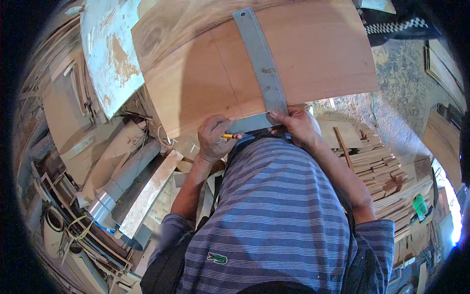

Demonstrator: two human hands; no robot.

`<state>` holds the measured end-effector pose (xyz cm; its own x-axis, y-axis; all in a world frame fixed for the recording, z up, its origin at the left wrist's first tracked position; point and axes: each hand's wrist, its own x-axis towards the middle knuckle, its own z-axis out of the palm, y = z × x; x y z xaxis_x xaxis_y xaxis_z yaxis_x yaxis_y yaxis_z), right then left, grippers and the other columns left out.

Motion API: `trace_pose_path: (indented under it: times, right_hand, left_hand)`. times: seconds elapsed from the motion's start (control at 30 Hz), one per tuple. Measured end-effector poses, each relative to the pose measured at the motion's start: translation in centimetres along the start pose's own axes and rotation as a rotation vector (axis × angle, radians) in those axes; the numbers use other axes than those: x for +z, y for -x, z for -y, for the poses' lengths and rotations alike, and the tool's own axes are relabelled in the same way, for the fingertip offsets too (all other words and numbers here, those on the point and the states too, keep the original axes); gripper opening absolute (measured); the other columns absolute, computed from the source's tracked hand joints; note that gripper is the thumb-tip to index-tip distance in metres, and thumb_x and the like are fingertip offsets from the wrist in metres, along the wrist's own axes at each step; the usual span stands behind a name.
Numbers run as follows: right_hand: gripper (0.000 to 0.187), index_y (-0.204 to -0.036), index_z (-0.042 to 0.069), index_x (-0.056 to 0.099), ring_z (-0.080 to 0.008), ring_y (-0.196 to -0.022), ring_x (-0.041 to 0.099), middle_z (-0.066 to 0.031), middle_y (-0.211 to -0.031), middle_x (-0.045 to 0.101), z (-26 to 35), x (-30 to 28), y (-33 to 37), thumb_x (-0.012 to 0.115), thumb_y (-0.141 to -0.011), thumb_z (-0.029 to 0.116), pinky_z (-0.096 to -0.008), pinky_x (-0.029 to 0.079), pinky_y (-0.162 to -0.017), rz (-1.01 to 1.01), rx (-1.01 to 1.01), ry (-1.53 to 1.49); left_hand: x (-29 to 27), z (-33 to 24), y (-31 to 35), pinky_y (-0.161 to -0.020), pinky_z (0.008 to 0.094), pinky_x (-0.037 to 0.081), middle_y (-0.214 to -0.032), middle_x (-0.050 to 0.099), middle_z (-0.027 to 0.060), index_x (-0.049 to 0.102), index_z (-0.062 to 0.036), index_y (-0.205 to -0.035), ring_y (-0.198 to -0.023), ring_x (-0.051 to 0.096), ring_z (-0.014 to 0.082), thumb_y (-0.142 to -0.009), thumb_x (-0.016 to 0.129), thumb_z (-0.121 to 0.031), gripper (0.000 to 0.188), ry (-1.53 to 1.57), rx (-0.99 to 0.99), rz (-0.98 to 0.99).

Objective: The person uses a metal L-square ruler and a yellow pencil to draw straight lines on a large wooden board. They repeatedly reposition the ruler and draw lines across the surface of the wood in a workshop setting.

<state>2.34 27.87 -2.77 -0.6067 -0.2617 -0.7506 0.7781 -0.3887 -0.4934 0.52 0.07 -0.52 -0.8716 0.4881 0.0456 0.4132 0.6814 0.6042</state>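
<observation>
A wide sheet of brown plywood [323,54] lies in front of me, with a thin dark line drawn across its left part. On it rests a grey metal carpenter's square [262,63]. Its long blade runs away from me over the sheet, and its short arm lies along the near edge. My right hand [299,126] is closed on the square's near corner, thumb on top. A yellow pencil [228,136] is held in the closed fingers of my left hand [213,139], beside the left end of the short arm. The undersides of both grips are hidden.
A pale, worn board [111,54] stands left of the sheet. Pipes [129,164] and scrap wood crowd the lower left. Stacked wood strips [374,169] lie at the right, with a green object [419,207] on them. A dark cloth with a checked band [396,25] is at the far right.
</observation>
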Motion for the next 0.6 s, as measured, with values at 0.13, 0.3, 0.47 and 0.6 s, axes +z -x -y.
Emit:
trace_pose_path:
  times: [0.13, 0.3, 0.47, 0.6]
  right_hand:
    - [0.029, -0.102, -0.005, 0.069, -0.0177, -0.071, 0.069, -0.0116, -0.091, 0.072, 0.1, 0.0, 0.0, 0.071, -0.095, 0.023, -0.0277, 0.058, -0.061, -0.017, 0.062, 0.021]
    - [0.029, -0.102, -0.006, 0.069, -0.0180, -0.072, 0.069, -0.0122, -0.090, 0.072, 0.9, 0.6, 0.5, 0.070, -0.096, 0.022, -0.0277, 0.057, -0.060, -0.020, 0.063, 0.006]
    - [0.029, -0.103, -0.006, 0.068, -0.0195, -0.072, 0.070, -0.0144, -0.091, 0.072, 0.9, 0.6, 0.5, 0.069, -0.096, 0.022, -0.0274, 0.058, -0.060, -0.051, 0.073, 0.006]
    - [0.031, -0.104, -0.007, 0.067, -0.0210, -0.072, 0.071, -0.0159, -0.092, 0.071, 0.1, 0.1, 0.1, 0.070, -0.096, 0.023, -0.0279, 0.059, -0.060, -0.017, 0.037, -0.011]
  left_hand:
    - [-0.1, -0.4, -0.2, -0.069, 0.0408, 0.053, -0.091, 0.064, 0.0083, 0.073, -0.0079, -0.105, -0.081, 0.065, 0.0270, -0.060, 0.091, -0.028, 0.052, 0.004, -0.003, -0.008]
    - [-0.1, -0.5, -0.3, -0.070, 0.0405, 0.054, -0.092, 0.065, 0.0083, 0.073, -0.0076, -0.103, -0.080, 0.065, 0.0270, -0.060, 0.091, -0.028, 0.051, 0.018, -0.006, -0.020]
    - [-0.1, -0.4, -0.4, -0.071, 0.0401, 0.054, -0.092, 0.065, 0.0087, 0.073, -0.0076, -0.102, -0.081, 0.066, 0.0276, -0.060, 0.091, -0.028, 0.050, 0.007, 0.006, -0.020]
    - [-0.1, -0.3, -0.3, -0.071, 0.0400, 0.054, -0.093, 0.066, 0.0089, 0.073, -0.0076, -0.101, -0.081, 0.066, 0.0278, -0.060, 0.091, -0.028, 0.049, 0.004, -0.009, -0.013]
